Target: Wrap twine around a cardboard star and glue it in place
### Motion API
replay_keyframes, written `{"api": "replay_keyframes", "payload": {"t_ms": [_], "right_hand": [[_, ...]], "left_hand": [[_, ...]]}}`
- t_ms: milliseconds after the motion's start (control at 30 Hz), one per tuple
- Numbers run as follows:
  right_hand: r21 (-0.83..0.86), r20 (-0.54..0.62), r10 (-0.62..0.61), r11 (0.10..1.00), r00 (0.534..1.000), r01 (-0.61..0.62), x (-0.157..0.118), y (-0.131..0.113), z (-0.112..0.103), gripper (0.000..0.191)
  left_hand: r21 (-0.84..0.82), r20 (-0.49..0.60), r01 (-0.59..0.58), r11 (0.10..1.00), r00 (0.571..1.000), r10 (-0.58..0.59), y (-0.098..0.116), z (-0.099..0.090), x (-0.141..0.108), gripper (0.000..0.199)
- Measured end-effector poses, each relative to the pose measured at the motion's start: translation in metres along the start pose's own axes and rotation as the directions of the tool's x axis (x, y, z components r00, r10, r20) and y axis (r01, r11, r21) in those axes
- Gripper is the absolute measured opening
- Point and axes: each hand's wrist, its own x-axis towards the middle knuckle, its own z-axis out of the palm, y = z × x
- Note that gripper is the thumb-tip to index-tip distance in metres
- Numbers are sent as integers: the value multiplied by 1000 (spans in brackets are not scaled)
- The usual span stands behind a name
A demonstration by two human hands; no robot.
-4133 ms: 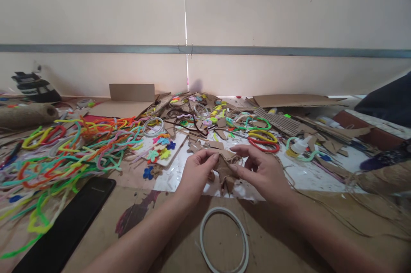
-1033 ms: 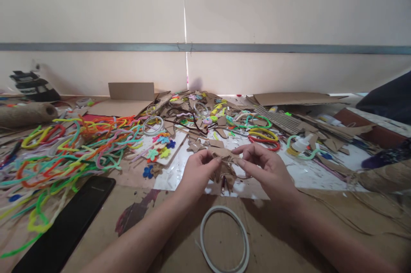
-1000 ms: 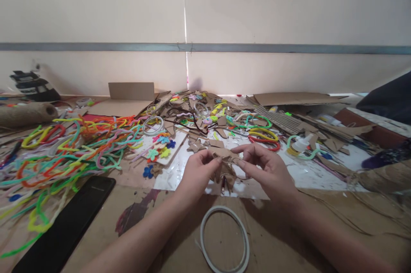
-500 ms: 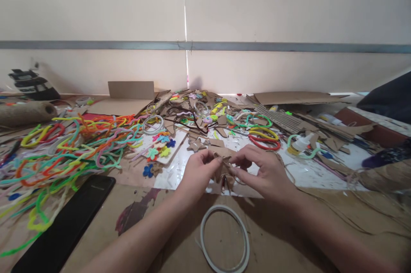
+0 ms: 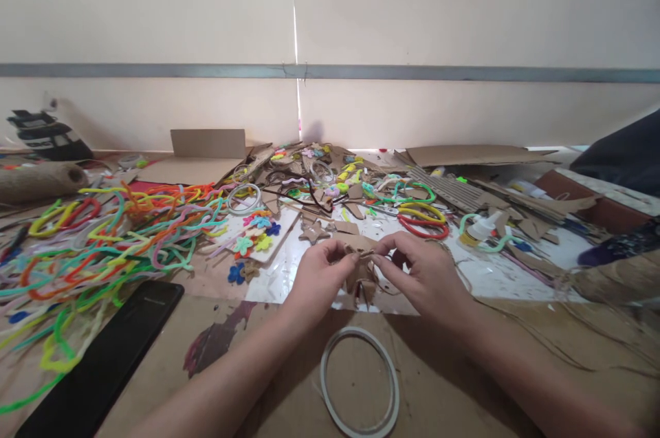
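Pale panels (image 5: 155, 18) stand behind the far edge of the table (image 5: 216, 280). Just past the far edge of the cardboard sheet (image 5: 423, 397), over the white sheet (image 5: 265, 283), I have a small cardboard piece (image 5: 358, 276) between my hands. My left hand (image 5: 320, 273) pinches it at the upper left, thumb against forefinger; my right hand (image 5: 423, 273) draws narrow on its upper right edge, and whether a strand is caught there too I cannot tell. I judge it light and fairly stiff, dry rather than slippery, but ready to crease or tear at its narrow points, so the broader top is where I'd take hold, with light tips. Twine (image 5: 541, 343) trails toward the table's right edge, and a tape ring (image 5: 394, 383) lies on the cardboard sheet nearer me, apart from both hands.
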Motion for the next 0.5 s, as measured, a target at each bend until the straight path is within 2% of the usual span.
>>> {"api": "replay_keyframes", "payload": {"t_ms": [133,267,500], "right_hand": [[65,3,60,996,998,-60,-2,2,4,11],[127,-14,68,990,998,-66,-2,1,5,9],[128,-31,71,990,997,-66,-2,1,2,11]], "left_hand": [[28,-1,4,1000,1000,-4,3,0,-1,18],[5,29,3,1000,1000,-3,6,1,-1,20],[-57,81,44,997,996,-39,3,2,-1,21]]}}
